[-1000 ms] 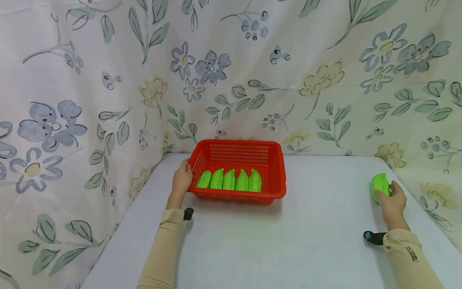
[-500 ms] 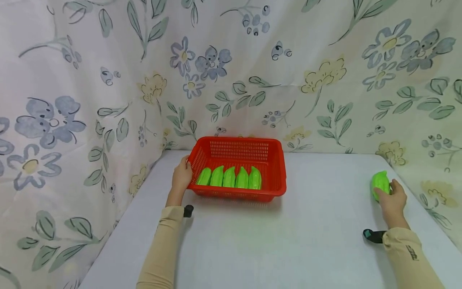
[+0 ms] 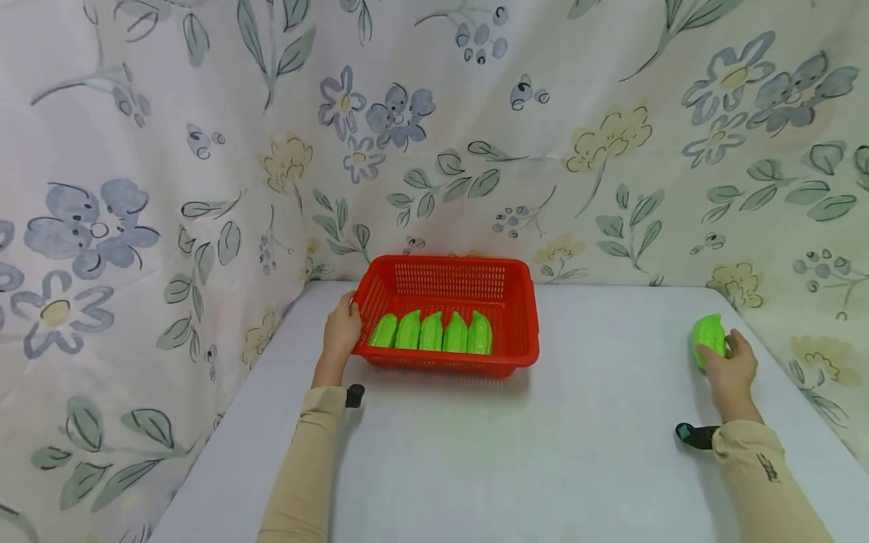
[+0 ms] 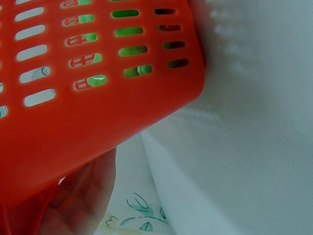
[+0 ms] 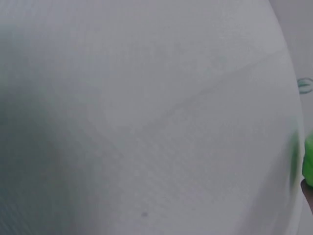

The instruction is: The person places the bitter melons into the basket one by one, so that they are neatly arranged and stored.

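A red plastic basket (image 3: pixel 516 317) with slotted walls stands at the back of the white table. Its left rim is gripped by my left hand (image 3: pixel 342 326), whose fingers (image 4: pixel 80 198) show below the basket wall in the left wrist view. Inside lie several bright green, ribbed, fruit-shaped pieces (image 3: pixel 431 332), side by side along the near wall. Far to the right, my right hand (image 3: pixel 733 371) holds another green fruit-shaped piece (image 3: pixel 708 337) between thumb and fingers. Only a sliver of that piece (image 5: pixel 308 164) appears at the right wrist view's edge.
The white table (image 3: pixel 529 460) reaches a floral cloth (image 3: pixel 434 151) hung behind it and along both sides. Its right edge slants close by the right hand. Dark wrist camera mounts (image 3: pixel 694 435) jut from both sleeves. Bare tabletop lies between the basket and the right hand.
My right hand, with the green fruit-shaped piece, has shifted slightly left and away from me. The left hand stays on the basket rim. The head view has tilted a little.
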Tool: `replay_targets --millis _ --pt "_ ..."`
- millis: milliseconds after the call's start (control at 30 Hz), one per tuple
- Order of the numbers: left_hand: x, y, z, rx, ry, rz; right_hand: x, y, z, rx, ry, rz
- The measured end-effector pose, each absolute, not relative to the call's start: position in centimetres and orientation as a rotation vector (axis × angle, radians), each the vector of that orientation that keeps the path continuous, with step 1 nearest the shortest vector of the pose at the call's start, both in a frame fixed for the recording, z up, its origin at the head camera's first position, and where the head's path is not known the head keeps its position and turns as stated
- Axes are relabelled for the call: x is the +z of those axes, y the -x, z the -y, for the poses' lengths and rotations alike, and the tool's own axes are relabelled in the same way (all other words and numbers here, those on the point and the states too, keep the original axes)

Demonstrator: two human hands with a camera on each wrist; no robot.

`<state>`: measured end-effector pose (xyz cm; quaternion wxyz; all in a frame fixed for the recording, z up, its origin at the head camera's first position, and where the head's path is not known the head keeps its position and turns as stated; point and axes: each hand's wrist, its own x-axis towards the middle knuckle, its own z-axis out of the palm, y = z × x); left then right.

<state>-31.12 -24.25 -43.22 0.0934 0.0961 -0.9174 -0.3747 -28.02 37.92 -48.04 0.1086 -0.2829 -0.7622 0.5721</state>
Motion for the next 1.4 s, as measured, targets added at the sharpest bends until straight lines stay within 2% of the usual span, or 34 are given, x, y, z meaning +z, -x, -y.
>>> replay_targets --millis 467,1400 --pt "-44.1 30.6 24.5 -1.114 -0.305 2.739 -46.8 29.2 -34.5 1.801 0.726 2.184" --pt "-43.3 31.1 24.1 -1.119 -0.285 2.737 -40.5 31.6 -24.7 1.808 0.319 2.229"
